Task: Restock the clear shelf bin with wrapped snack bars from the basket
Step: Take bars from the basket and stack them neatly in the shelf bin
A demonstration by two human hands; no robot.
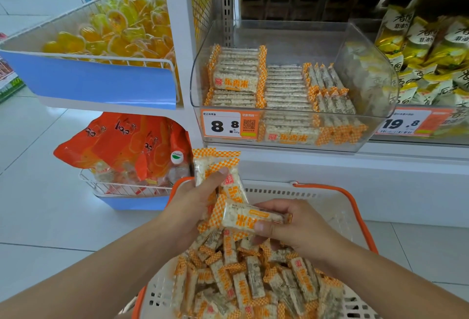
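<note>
Glossy film wraps the snack bars (251, 217) pinched in the right hand (299, 227). Beneath it, a perforated matt plastic basket (337, 207). Beyond, a smooth transparent plastic bin (368, 64).

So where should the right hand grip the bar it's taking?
Across the bar's long edges near its right end, coming from the right. It lies level, its left end against the left hand's bunch, and the right hand already pinches there.

Both forearms come in from 6 o'clock, left hand (191, 204) curled with thumb toward 1 o'clock, right hand (294, 227) pinching, fingers toward 9.
</note>
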